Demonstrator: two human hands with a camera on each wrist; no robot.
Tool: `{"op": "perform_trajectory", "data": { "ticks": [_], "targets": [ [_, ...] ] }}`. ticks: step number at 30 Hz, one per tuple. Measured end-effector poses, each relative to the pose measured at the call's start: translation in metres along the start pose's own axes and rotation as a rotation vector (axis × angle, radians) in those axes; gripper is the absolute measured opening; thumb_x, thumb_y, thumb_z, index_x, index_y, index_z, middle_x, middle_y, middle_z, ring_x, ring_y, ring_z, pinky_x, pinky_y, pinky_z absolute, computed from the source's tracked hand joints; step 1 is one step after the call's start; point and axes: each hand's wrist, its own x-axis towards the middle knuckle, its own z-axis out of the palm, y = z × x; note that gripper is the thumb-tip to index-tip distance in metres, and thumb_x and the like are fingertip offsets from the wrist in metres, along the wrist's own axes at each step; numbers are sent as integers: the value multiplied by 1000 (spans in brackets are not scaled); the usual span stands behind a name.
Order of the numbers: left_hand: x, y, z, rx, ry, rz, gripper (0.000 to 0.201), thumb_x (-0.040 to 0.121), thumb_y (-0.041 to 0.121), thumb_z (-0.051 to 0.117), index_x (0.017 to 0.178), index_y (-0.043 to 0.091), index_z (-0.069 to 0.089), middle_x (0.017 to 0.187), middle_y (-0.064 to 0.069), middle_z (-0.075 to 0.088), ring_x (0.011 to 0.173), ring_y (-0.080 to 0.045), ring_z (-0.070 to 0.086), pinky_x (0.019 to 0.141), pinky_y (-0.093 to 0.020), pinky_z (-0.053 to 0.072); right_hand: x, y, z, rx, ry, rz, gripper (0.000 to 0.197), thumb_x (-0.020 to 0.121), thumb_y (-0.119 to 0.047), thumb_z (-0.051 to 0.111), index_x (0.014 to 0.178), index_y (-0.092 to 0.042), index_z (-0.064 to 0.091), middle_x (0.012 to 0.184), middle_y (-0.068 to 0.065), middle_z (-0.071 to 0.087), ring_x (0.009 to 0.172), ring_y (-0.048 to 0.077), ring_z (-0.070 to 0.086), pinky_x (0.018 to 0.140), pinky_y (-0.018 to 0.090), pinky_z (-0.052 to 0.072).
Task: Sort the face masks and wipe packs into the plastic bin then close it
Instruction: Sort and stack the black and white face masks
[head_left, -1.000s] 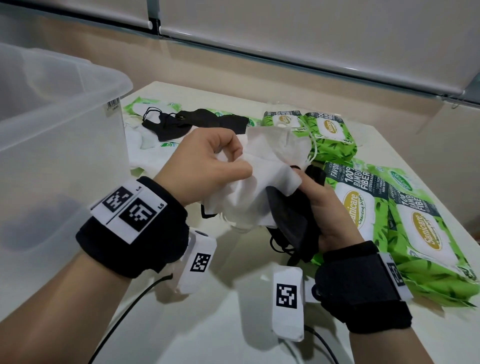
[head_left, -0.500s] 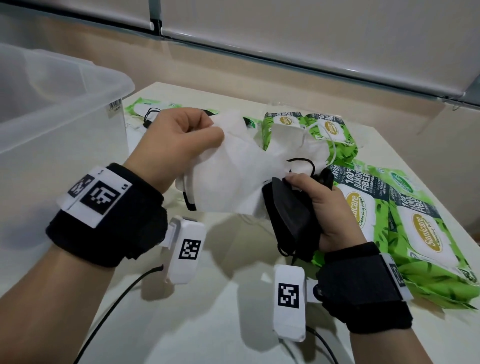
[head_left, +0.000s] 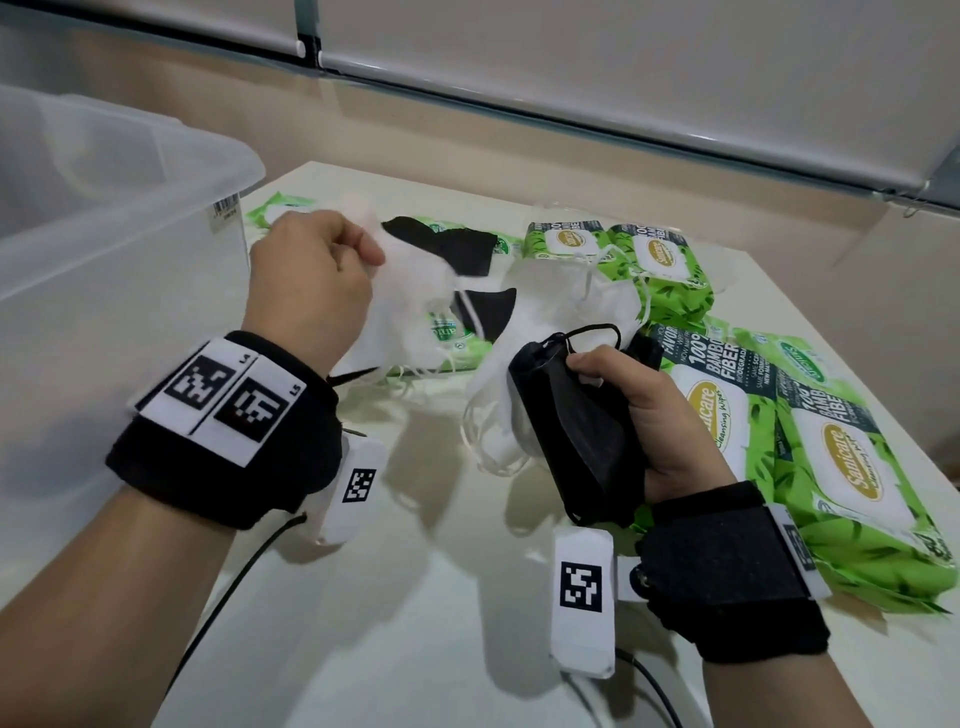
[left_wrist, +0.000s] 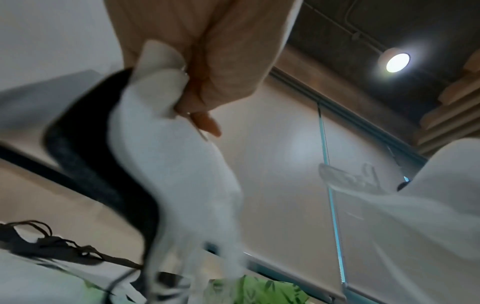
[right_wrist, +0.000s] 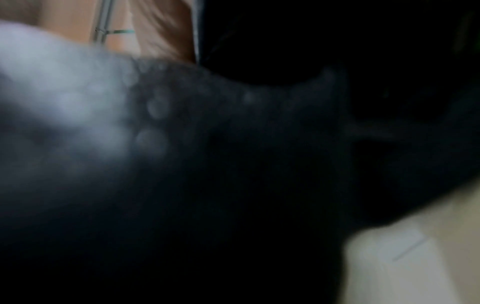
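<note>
My left hand (head_left: 358, 254) pinches a white face mask (head_left: 400, 312) and holds it up beside the clear plastic bin (head_left: 119, 228). In the left wrist view the fingers (left_wrist: 200, 86) clamp the white mask (left_wrist: 176, 168), and a black mask (left_wrist: 85, 164) hangs behind it. My right hand (head_left: 592, 374) grips a folded bundle of black masks (head_left: 571, 436) above the table, with another white mask (head_left: 498, 415) dangling from it. The black fabric (right_wrist: 233, 164) fills the blurred right wrist view. Green wipe packs (head_left: 841, 483) lie to the right.
More wipe packs (head_left: 660, 265) and a loose black mask (head_left: 452, 249) lie at the back of the white table (head_left: 441, 623). The bin stands open at the left. A wall with blinds runs behind the table. Sensor cables trail near the front edge.
My left hand has pulled the white mask left and up, away from the right hand's bundle and nearer the bin. The right hand has stayed about where it was.
</note>
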Motion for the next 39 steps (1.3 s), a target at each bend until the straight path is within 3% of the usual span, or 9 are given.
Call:
{"op": "perform_trajectory", "data": {
  "ticks": [2, 6, 11, 15, 20, 24, 29, 33, 39],
  "targets": [
    [2, -1, -1, 59, 14, -30, 33, 86, -1, 37, 85, 12, 67, 82, -3, 55, 63, -15, 41, 56, -15, 29, 0, 0, 0, -19, -5, 2, 32, 62, -21, 68, 87, -6, 56, 70, 12, 52, 54, 20, 55, 53, 23, 46],
    [-9, 11, 4, -115, -203, 18, 10, 89, 21, 59, 88, 21, 68, 86, 6, 65, 61, 1, 50, 67, -15, 39, 0, 1, 1, -69, -8, -29, 24, 61, -19, 67, 77, -6, 56, 66, 12, 50, 52, 20, 53, 52, 24, 44],
    [-30, 32, 9, -425, -511, 31, 32, 73, 44, 74, 92, 17, 73, 91, 2, 73, 86, -9, 67, 82, -28, 53, -2, 4, 3, -102, -53, -42, 30, 58, -18, 69, 78, 0, 55, 74, 21, 49, 65, 29, 50, 56, 29, 41],
    [-31, 29, 14, -440, -403, 49, 25, 70, 34, 69, 81, 13, 73, 81, -6, 73, 73, -14, 64, 83, -41, 53, -2, 4, 3, -80, -51, -92, 9, 61, -14, 67, 59, -10, 59, 58, 10, 55, 51, 21, 55, 55, 26, 45],
    [-28, 28, 12, -471, -338, 8, 20, 71, 33, 68, 73, 13, 68, 75, -2, 65, 66, -12, 57, 73, -35, 50, -2, 4, 3, -79, -55, -98, 10, 62, -16, 69, 60, -10, 61, 58, 8, 57, 51, 19, 56, 58, 27, 45],
    [-29, 27, 15, -425, -292, -1, 19, 78, 28, 67, 65, 18, 57, 62, 7, 55, 53, -8, 47, 54, -23, 40, 0, 4, 3, -61, -39, -89, 15, 65, -15, 70, 63, -8, 57, 58, 9, 53, 48, 19, 53, 54, 26, 43],
    [-22, 24, 13, -441, -163, -24, 16, 85, 13, 61, 70, 11, 55, 65, 6, 51, 52, 0, 44, 53, -11, 38, 1, 4, 4, -35, 10, -103, 22, 78, -7, 67, 61, -11, 54, 59, 8, 49, 48, 16, 51, 51, 23, 41],
    [-13, 19, 7, -418, -85, -28, 17, 85, 13, 58, 69, 13, 53, 62, 9, 48, 46, 5, 41, 50, -5, 34, 4, 2, 5, 82, 158, -141, 15, 81, -5, 62, 69, -9, 55, 60, 6, 53, 50, 15, 53, 50, 21, 45],
    [-1, 10, -2, -351, -21, -15, 18, 84, 15, 60, 68, 15, 53, 59, 8, 45, 41, 2, 37, 44, -10, 31, 10, 0, -5, 63, 526, -450, 20, 83, -7, 63, 66, -15, 54, 56, -7, 54, 57, 12, 51, 55, 23, 42]
  ]
}}
